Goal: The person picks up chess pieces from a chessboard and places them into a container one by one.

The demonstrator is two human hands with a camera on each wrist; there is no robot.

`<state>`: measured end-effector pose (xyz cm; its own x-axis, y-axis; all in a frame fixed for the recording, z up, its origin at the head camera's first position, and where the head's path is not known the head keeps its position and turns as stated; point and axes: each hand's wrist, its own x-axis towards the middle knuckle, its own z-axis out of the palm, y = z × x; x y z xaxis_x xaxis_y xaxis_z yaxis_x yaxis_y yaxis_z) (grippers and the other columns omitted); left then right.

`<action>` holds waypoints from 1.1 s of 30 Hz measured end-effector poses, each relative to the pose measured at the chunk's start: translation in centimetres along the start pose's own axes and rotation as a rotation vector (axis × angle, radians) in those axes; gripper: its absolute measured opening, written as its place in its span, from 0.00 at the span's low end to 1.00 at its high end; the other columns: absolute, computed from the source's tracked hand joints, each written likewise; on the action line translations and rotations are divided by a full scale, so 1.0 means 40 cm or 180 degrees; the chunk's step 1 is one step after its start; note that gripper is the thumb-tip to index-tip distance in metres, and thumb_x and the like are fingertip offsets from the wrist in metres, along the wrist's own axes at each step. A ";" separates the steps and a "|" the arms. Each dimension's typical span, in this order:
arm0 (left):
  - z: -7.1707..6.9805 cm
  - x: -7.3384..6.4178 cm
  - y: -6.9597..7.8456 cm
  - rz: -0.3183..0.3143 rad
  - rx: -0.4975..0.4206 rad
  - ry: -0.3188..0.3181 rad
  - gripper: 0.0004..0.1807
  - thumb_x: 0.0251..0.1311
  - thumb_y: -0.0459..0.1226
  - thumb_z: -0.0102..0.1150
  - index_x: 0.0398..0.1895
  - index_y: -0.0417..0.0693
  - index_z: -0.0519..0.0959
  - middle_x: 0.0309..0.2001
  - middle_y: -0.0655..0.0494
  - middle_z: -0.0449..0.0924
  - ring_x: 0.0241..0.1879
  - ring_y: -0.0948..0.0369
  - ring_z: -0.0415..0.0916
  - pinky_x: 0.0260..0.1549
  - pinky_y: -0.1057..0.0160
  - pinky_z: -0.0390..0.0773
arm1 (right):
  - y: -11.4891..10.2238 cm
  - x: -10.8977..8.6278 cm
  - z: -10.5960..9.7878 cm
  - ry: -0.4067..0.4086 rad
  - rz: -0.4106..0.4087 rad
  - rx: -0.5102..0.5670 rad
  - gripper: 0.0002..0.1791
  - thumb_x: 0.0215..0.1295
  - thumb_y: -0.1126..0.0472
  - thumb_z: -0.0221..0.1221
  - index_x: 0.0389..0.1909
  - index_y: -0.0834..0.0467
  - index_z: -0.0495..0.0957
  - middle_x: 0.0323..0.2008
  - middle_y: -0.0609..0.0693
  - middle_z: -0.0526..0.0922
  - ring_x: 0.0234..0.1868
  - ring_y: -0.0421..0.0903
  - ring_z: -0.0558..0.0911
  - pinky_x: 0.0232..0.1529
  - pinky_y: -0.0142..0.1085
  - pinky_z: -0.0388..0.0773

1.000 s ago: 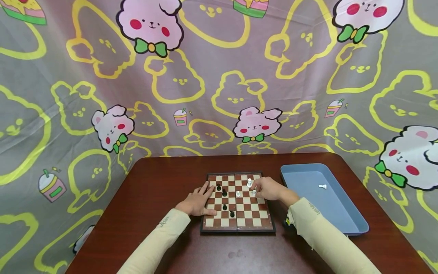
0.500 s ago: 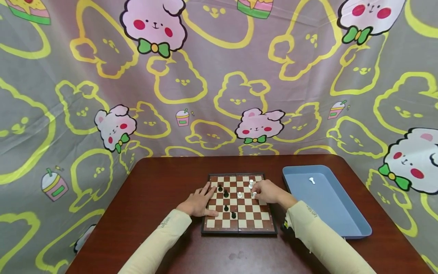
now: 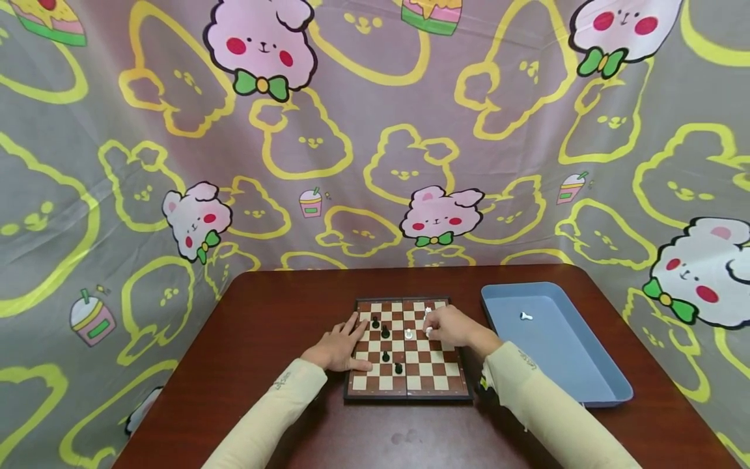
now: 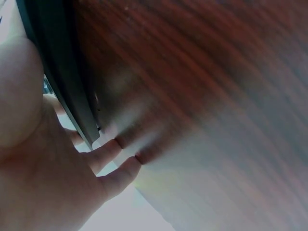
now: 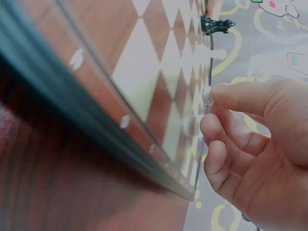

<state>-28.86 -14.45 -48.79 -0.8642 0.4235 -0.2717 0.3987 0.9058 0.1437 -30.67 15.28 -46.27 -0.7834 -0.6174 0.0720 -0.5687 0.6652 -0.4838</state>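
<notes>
A folding chessboard (image 3: 433, 384) lies on the table. My left hand (image 3: 336, 346) rests on its left edge, fingers spread; in the left wrist view, two fingertips reach past the board's dark rim to the tabletop. Over the board's right half, my right hand (image 3: 454, 327) pinches a small white chess piece (image 5: 207, 95) between thumb and fingers. The fingers hide most of it, so its kind cannot be told. Just behind stands a taller white piece (image 3: 428, 311), partly covered by the hand. A white pawn (image 3: 408, 333) stands near the middle fold.
Several black chess pieces, among them a black pawn (image 3: 398, 369), stand on the board's left half. To the right is a blue tray (image 3: 574, 365) with a white chess piece (image 3: 526, 316) lying on its side. A patterned cloth (image 3: 351, 156) hangs behind the brown table (image 3: 281, 293).
My right hand has shifted slightly left across the board with the white chess piece. The piece lying in the tray has rolled leftward. The left hand stays in place.
</notes>
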 end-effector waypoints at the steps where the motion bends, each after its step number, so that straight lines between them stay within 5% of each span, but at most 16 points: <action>1: 0.001 0.000 0.000 -0.0009 -0.0016 0.0012 0.56 0.50 0.68 0.54 0.76 0.54 0.44 0.75 0.46 0.33 0.68 0.41 0.51 0.57 0.39 0.61 | -0.004 0.002 -0.002 -0.0006 0.0015 0.0028 0.05 0.64 0.65 0.59 0.30 0.55 0.83 0.27 0.41 0.79 0.26 0.39 0.70 0.30 0.36 0.69; 16: 0.003 -0.004 -0.005 0.0023 -0.0064 0.0031 0.56 0.50 0.68 0.54 0.76 0.52 0.44 0.75 0.45 0.33 0.68 0.40 0.50 0.58 0.39 0.59 | -0.017 -0.031 -0.098 0.0167 0.0178 -0.0052 0.05 0.63 0.65 0.60 0.37 0.57 0.84 0.31 0.43 0.81 0.27 0.38 0.75 0.30 0.38 0.72; 21: -0.001 -0.012 -0.001 0.0041 -0.0095 0.0050 0.56 0.50 0.67 0.55 0.76 0.52 0.45 0.75 0.45 0.34 0.67 0.40 0.51 0.57 0.39 0.60 | 0.008 -0.066 -0.152 0.0274 0.0168 -0.0203 0.03 0.63 0.64 0.61 0.35 0.55 0.83 0.30 0.43 0.81 0.28 0.39 0.75 0.31 0.39 0.72; 33: 0.002 -0.004 -0.002 0.0017 -0.0027 0.0035 0.57 0.49 0.68 0.54 0.76 0.53 0.44 0.75 0.46 0.32 0.68 0.41 0.50 0.57 0.39 0.60 | 0.086 -0.156 -0.237 0.0401 0.0620 -0.0117 0.04 0.62 0.66 0.60 0.35 0.57 0.83 0.28 0.45 0.79 0.28 0.41 0.75 0.28 0.38 0.71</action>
<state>-28.73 -14.61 -48.83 -0.8654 0.4281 -0.2604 0.4008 0.9033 0.1532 -30.12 25.40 -40.13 -0.9030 -0.4202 0.0897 -0.4107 0.7828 -0.4674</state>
